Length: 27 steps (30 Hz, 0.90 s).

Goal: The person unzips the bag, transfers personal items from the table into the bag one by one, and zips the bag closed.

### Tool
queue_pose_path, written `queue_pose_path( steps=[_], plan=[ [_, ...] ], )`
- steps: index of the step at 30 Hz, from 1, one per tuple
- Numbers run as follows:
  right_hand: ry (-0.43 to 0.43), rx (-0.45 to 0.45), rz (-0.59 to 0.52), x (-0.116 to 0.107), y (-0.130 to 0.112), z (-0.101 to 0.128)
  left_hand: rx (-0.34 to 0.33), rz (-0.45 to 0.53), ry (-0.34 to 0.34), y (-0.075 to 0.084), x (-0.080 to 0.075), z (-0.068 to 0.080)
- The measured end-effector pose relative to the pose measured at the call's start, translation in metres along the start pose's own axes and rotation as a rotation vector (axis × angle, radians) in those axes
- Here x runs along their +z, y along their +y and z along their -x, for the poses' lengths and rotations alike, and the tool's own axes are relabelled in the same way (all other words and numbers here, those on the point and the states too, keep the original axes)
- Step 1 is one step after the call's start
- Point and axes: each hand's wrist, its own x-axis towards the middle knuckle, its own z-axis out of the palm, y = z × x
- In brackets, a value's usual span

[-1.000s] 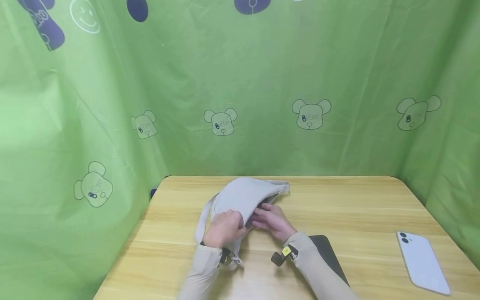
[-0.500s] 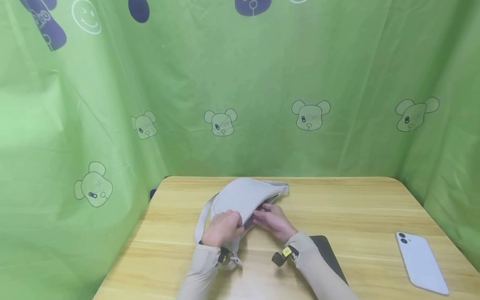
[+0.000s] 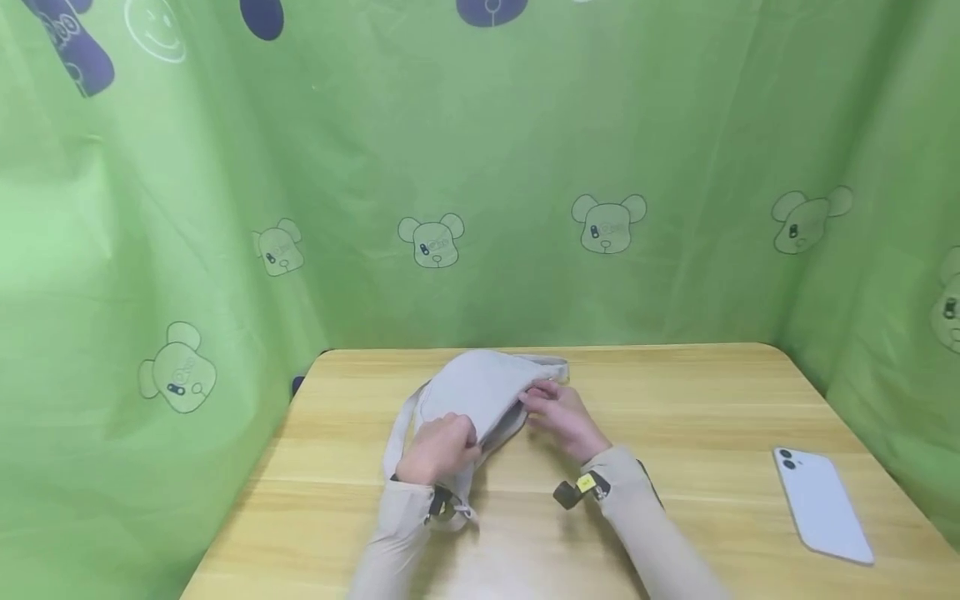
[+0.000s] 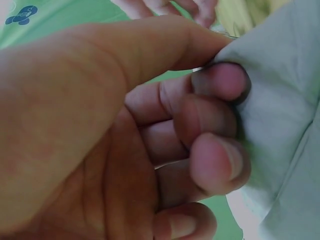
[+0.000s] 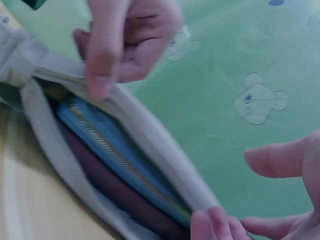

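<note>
Green curtain [image 3: 510, 117] behind a wooden table [image 3: 675, 417], with a grey bag [image 3: 480, 387] left of centre on its far half.
Lettering on the curtain's bear prints [image 3: 607, 229] is too small to read; the bag's opening faces right, showing a blue pouch [image 5: 120, 145] with a metal zip inside; the left hand [image 3: 437, 448] pinches the rim at its near end, while the right hand [image 3: 558, 417], thumb spread wide, touches the rim farther along with its fingertips; a white phone [image 3: 822, 504] lies back-up at near right; marks on the right wrist's yellow tag [image 3: 587, 483] are unreadable.
</note>
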Motion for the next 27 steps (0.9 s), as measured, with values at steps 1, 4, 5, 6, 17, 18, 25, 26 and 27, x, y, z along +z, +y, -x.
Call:
queue_pose_path(
  steps=[1,4,5,6,17,18,25,26,27],
  plan=[
    [0.0,-0.01,0.007,-0.003,-0.004,0.001,-0.002,0.002,-0.003,-0.001,0.0,0.0],
    [-0.006,-0.043,0.088,-0.016,-0.015,0.009,0.002,0.012,-0.007,-0.002,-0.001,0.0],
    [-0.014,-0.06,0.135,-0.022,-0.018,0.013,0.003,0.013,-0.008,-0.003,-0.001,0.0],
    [-0.023,-0.08,0.188,-0.027,-0.022,0.017,0.002,0.015,-0.007,-0.003,-0.001,0.001],
    [0.071,-0.203,0.65,-0.103,-0.043,0.071,0.005,0.037,-0.017,-0.002,-0.004,0.004],
    [0.088,-0.207,0.669,-0.111,-0.043,0.076,0.005,0.038,-0.017,-0.002,-0.004,0.004],
    [0.201,-0.205,0.788,-0.161,-0.041,0.101,0.0,0.048,-0.022,-0.006,-0.003,0.003],
    [0.212,-0.201,0.8,-0.169,-0.039,0.105,0.002,0.052,-0.02,-0.006,-0.003,0.003],
    [0.226,-0.197,0.819,-0.177,-0.038,0.108,0.001,0.053,-0.02,-0.006,-0.003,0.003]
  ],
)
